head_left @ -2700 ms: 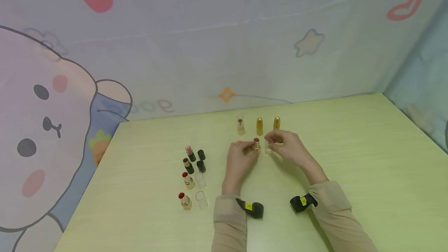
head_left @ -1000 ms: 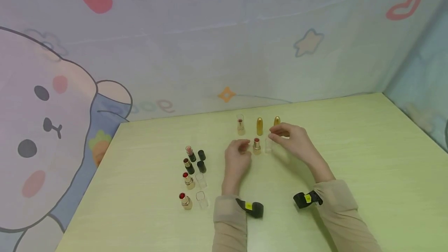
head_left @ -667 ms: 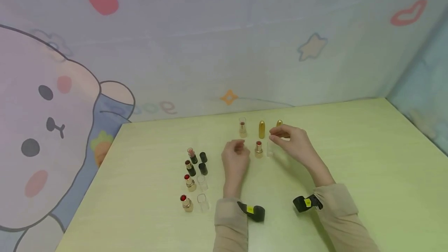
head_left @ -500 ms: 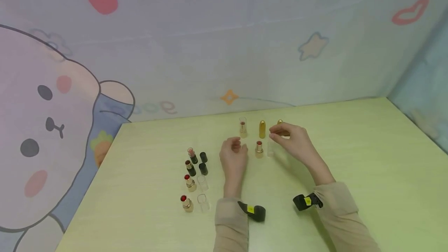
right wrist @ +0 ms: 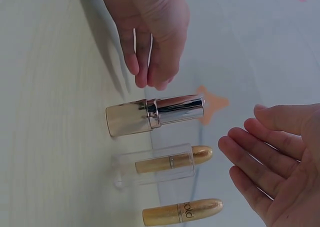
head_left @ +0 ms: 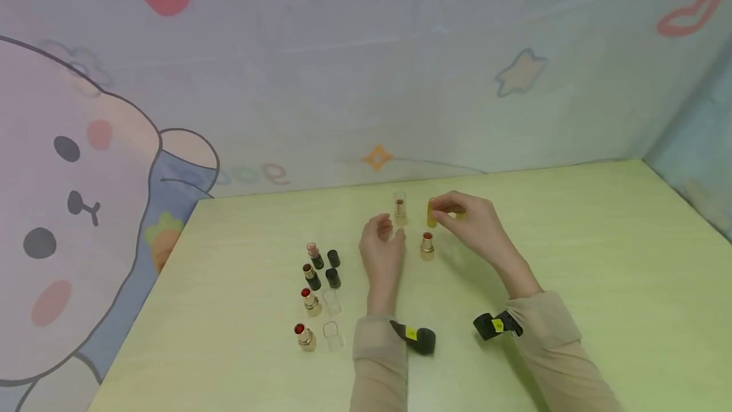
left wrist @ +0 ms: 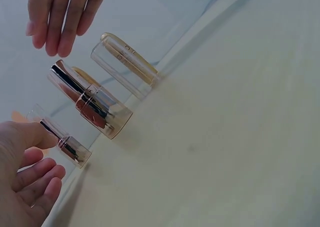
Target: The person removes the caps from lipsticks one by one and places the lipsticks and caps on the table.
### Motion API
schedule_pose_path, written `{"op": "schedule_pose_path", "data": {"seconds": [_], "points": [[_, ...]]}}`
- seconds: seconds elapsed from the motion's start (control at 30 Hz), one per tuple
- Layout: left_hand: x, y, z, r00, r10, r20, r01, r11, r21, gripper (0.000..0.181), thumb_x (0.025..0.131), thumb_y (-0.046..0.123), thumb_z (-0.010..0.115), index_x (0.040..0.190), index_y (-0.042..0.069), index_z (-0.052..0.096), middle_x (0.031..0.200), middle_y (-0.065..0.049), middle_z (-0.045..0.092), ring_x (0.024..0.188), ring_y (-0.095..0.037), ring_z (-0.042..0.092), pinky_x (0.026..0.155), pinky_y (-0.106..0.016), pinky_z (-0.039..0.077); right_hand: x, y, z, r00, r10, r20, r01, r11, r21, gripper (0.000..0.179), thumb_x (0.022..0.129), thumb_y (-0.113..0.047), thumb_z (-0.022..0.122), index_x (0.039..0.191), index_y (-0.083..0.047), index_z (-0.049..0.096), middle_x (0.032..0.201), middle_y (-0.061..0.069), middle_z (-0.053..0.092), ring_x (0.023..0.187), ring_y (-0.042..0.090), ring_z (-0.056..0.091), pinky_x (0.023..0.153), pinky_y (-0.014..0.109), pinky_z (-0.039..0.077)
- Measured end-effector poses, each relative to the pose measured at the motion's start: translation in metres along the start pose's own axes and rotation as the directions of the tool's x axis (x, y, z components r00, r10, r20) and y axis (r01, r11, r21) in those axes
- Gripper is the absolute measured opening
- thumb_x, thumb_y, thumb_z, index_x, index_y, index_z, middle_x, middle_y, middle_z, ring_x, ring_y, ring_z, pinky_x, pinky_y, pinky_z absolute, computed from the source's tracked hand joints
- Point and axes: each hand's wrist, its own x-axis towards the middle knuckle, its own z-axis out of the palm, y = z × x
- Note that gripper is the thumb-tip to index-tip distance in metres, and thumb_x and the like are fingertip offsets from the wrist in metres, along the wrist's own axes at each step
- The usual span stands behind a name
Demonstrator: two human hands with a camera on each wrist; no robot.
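Note:
An uncapped lipstick (head_left: 427,247) with a pale gold base stands upright between my hands. My left hand (head_left: 382,256) is to its left, fingers loosely bent and holding nothing, just in front of a lipstick with a clear cap (head_left: 400,210). My right hand (head_left: 473,224) hovers to the right with loose fingers, its fingertips overlapping a gold bullet-shaped lipstick (head_left: 431,216). A second gold lipstick (right wrist: 185,212) is mostly hidden behind that hand in the head view. Beside the uncapped lipstick, a separate clear cap (right wrist: 155,162) stands on the table in the right wrist view.
Left of my left arm stand several uncapped lipsticks in a column, the nearest a red one (head_left: 305,337). Alongside them are black caps (head_left: 333,278) and clear caps (head_left: 333,336). A printed cloth backdrop (head_left: 320,81) rises behind the table's back edge.
My left hand has let go of the uncapped lipstick and drawn back left. My right hand has released the clear cap, lifted and shifted left across the gold lipstick. The view has shifted slightly.

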Motion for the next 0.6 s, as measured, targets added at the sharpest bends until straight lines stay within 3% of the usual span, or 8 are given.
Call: {"op": "schedule_pose_path", "data": {"seconds": [0.2,0.47,0.6], "points": [[0.008,-0.003,0.002,1.0,-0.021,0.022,0.021,1.0,0.006,0.037,0.081,0.002,0.07,0.117,0.0,0.062,0.11,-0.015,0.066,0.103,-0.026,0.064,0.094,-0.034,0.053,0.007,-0.005,0.003,1.0,-0.016,0.007,0.017,1.0,-0.023,0.021,0.092,-0.014,0.064,0.11,-0.005,0.067,0.108,0.014,0.071,0.105,0.033,0.066,0.087,0.049,0.053],[0.012,-0.001,-0.003,0.997,-0.058,0.048,0.055,0.996,0.069,0.037,0.082,0.009,0.071,0.118,0.007,0.063,0.112,-0.006,0.068,0.106,-0.022,0.063,0.092,-0.033,0.052,0.014,-0.021,0.013,0.998,-0.003,0.061,0.002,1.0,0.019,0.025,0.092,-0.014,0.064,0.115,-0.003,0.065,0.115,0.015,0.069,0.109,0.033,0.064,0.096,0.048,0.05],[0.014,0.001,-0.007,0.998,-0.043,0.056,0.038,0.995,0.092,0.033,0.083,0.01,0.069,0.116,0.006,0.065,0.111,-0.007,0.069,0.105,-0.022,0.064,0.091,-0.034,0.053,0.02,-0.028,0.017,0.997,-0.019,0.074,0.016,0.999,0.045,0.03,0.092,-0.013,0.063,0.12,-0.004,0.063,0.122,0.016,0.066,0.114,0.035,0.062,0.099,0.047,0.049]]}}
